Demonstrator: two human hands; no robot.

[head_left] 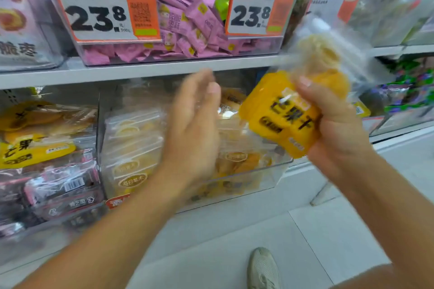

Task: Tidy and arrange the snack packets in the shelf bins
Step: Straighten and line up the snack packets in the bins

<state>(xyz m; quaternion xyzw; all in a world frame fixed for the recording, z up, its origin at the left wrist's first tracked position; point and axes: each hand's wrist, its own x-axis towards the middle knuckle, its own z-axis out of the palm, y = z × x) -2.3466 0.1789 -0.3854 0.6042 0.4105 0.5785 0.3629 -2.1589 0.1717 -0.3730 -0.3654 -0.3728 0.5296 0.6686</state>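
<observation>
right hand (338, 124) grips yellow packet (281, 115) above clear bin (270, 171) rim | left hand (195, 129) flat-fingered, holding nothing, before bin | shelf edge (141, 73) just overhead

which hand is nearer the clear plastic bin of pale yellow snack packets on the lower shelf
Left. The left hand hovers open right in front of the clear plastic bin of pale yellow snack packets; the right hand is off to its right, gripping a yellow mango packet.

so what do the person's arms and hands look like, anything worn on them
Both forearms are bare, with no sleeves in view. The left hand and right hand wear no gloves; no rings, watch or bands show. Motion blur hides finer detail.
</observation>
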